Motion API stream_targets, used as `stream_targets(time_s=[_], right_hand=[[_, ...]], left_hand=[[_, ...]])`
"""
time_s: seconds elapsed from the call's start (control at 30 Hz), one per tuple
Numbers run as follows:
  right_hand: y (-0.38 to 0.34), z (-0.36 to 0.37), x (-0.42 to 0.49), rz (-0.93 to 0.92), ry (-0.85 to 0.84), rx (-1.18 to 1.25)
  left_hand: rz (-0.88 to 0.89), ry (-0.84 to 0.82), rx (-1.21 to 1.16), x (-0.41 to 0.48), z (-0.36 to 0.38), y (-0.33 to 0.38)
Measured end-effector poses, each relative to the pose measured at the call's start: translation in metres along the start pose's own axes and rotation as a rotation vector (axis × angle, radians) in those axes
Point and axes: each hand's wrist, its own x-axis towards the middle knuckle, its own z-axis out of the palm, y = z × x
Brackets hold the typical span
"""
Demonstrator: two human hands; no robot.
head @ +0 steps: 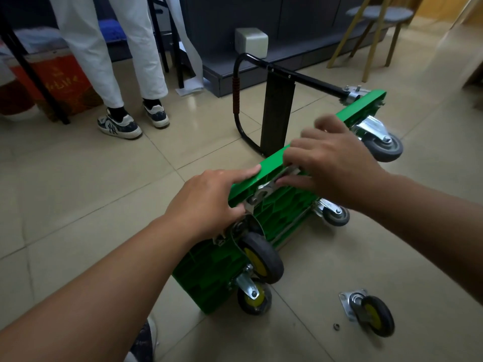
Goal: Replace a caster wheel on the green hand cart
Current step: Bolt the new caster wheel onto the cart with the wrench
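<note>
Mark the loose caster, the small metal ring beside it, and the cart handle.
loose caster [374, 315]: head view, its wheel.
small metal ring [335, 326]: head view, its rim.
cart handle [316, 82]: head view, black tube.

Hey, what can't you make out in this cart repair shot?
Head view:
What the right hand handles at the edge of the green cart: fingers cover it.
Wheel bolts under the left hand: hand covers them.
Ring beside the loose wheel: too small, nut or washer.
Standing person: cut off by top edge.

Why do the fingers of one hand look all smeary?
In the head view, the right hand is motion-blurred at its fingertips; the left hand gripping the green cart is sharp; the wide lens bends the picture's corners; floor tiles show soft glare.
</note>
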Motion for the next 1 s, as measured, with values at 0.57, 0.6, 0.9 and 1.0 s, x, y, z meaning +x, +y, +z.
stream_targets(time_s=[0.57, 0.6, 0.9, 1.0], right_hand=[[-0.011, 0.019, 0.013, -0.025, 0.104, 0.045], [-0.014, 0.025, 0.008, 0.037, 0.084, 0.116], [-0.075, 0.089, -0.044, 0.701, -0.022, 0.75], [-0.104, 0.102, -0.045, 0.828, -0.014, 1.132]], left_hand=[[0.004, 0.02, 0.015, 0.001, 0.002, -0.003], [0.009, 0.017, 0.021, 0.001, 0.003, -0.003], [0.021, 0.023, 0.011, 0.002, 0.002, -0.004], [0.027, 0.028, 0.021, 0.002, 0.003, -0.004]])
